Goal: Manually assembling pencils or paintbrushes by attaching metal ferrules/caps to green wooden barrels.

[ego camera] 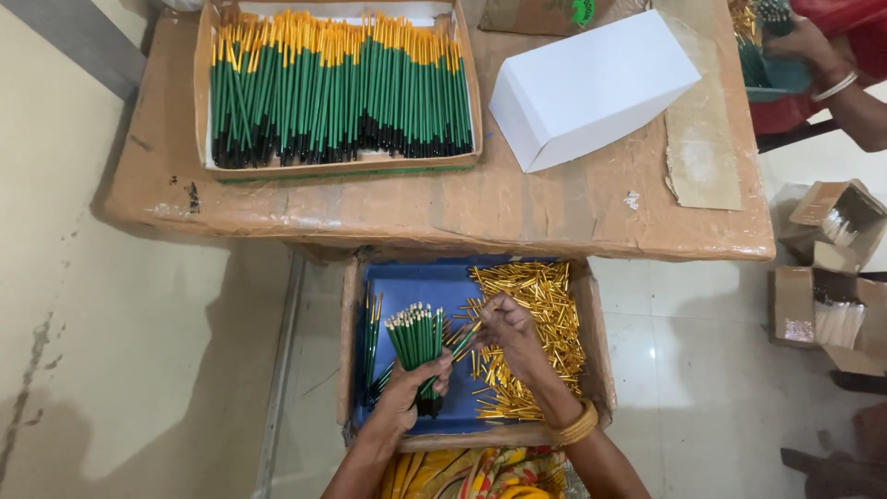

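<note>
My left hand [407,393] grips a bundle of green pencils [418,340] with white tips pointing up, held over a cardboard tray lined in blue [407,286] on my lap. My right hand [510,331] pinches a single green pencil with a gold cap [465,338] just right of the bundle. Under and beside that hand lies a heap of loose gold metal caps [545,319] in the tray's right half. A few more green pencils [371,323] lie along the tray's left wall.
A brown paper-covered table [434,208] ahead carries a large tray of capped green pencils [337,88] and a white box [591,88]. Another person's hand [813,46] works at the far right corner. Small cardboard boxes [832,268] sit on the tiled floor at right.
</note>
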